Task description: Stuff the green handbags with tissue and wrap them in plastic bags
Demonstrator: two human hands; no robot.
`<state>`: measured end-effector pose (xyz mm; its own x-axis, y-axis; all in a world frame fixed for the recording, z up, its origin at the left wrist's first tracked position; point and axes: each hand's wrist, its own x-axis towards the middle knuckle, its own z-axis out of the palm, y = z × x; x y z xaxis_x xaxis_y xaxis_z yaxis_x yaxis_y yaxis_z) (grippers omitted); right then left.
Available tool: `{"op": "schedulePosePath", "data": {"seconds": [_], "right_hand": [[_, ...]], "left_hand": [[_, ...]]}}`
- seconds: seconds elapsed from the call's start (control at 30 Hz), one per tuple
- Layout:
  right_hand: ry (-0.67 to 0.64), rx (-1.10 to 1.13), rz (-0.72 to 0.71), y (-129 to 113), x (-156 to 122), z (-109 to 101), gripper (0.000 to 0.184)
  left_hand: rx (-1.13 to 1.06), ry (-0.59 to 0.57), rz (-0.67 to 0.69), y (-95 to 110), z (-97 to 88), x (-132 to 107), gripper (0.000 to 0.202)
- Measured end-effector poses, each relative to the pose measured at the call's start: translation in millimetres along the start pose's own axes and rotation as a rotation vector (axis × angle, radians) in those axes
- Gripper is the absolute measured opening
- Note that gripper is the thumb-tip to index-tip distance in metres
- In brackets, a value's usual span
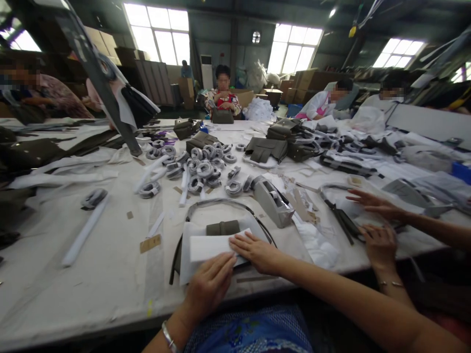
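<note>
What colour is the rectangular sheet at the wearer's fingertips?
The rectangular sheet is plain white, best seen in the head view.

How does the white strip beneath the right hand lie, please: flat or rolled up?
Flat: the white strip shows its broad face over a larger sheet, the right hand resting on it.

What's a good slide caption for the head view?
Left hand and right hand on white sheeting at a worktable, tape dispenser and grey coils beyond.

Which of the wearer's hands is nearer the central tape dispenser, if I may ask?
Right. The right hand is in front of the dispenser; the left hand is farther left.
</note>
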<state>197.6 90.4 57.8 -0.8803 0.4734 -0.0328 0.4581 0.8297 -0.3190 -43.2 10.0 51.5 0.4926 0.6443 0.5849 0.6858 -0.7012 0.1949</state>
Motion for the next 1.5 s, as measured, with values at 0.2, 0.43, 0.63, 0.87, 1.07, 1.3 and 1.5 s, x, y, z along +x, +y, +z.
{"op": "schedulePosePath", "data": {"seconds": [0.2,0.43,0.63,0.87,1.07,1.3,1.5], "right_hand": [[0.041,-0.025,0.007,0.4,-2.4,8.5,0.072],[0.24,-0.047,0.085,-8.2,-13.9,24.3,0.056],[0.555,0.09,0.153,-41.2,-68.3,50.2,0.047],[0.902,0.139,0.848,-36.7,-156.7,59.5,0.032],[0.821,0.204,1.047,-5.4,-186.1,33.7,0.026],[0.642,1.362,0.888,-42.6,-90.5,56.3,0.051],[0.847,1.718,0.879,-55.7,-54.0,51.8,0.063]], "left_hand": [[0.254,-0.202,-0.051,-15.3,27.1,3.6,0.068],[0.327,-0.134,-0.006,-28.9,49.4,-22.2,0.061],[0.282,-0.165,-0.04,-27.2,48.7,-20.7,0.062],[0.208,-0.176,-0.073,-26.8,50.9,-21.1,0.062],[0.204,-0.162,-0.059,-25.7,48.1,-17.5,0.062],[0.263,-0.186,-0.047,-23.2,46.2,-18.1,0.063],[0.282,-0.199,-0.042,-25.9,46.5,-18.3,0.064]]}}
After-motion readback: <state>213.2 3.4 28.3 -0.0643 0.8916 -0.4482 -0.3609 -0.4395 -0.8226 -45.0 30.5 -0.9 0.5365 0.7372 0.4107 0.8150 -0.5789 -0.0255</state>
